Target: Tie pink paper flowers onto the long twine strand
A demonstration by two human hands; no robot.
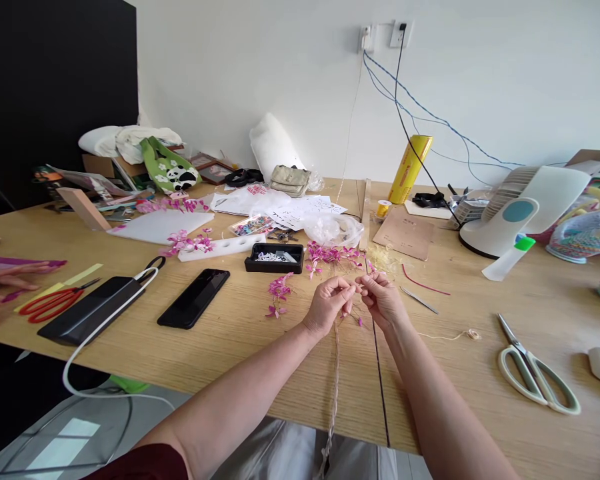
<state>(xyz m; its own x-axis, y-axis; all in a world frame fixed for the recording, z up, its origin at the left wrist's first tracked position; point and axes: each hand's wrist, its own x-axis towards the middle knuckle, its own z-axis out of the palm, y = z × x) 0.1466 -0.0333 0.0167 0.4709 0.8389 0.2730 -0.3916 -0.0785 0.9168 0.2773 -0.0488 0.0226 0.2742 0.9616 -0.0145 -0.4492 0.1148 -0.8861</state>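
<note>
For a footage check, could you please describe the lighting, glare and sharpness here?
Head view: the puffy white bundle looks nearly washed out; head view: a pale patch glares on the grey floor, while the large black panel shows almost no detail; head view: the left hand and right hand look fairly sharp, but the small pale piece between them is too tiny to identify.

Phone [193, 298] left of hands [329, 305], scissors [519, 347] right

Soft bright light washes the plain white wall [255, 67]; glare patches the glossy grey floor [67, 448], lower left; edges stretch.
</note>
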